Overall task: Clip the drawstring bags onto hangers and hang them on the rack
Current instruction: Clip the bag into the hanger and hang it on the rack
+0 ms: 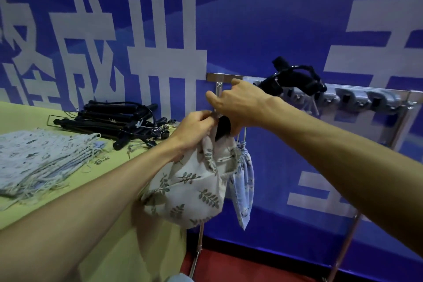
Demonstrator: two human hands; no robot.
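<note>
Blue banner wall (263, 36) behind; rack (366, 98) close against it; your left hand (196, 125) pinches the leaf-print bag (190, 185) at its mouth; your right hand (238, 103) grips what looks like a black clip (223, 128) there; spare bags (41, 158) and hangers (119, 121) crowd the table (68, 194) edge.

Leaf-print drawstring bag (185, 192) hangs bunched beside blue bag (245, 188).

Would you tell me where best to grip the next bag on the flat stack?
Probably the corded top edge of the stack of bags, on its right side toward the hangers. The bags lie flat, and the drawstrings fan out loose there, so fingers coming from the right can lift one.
</note>
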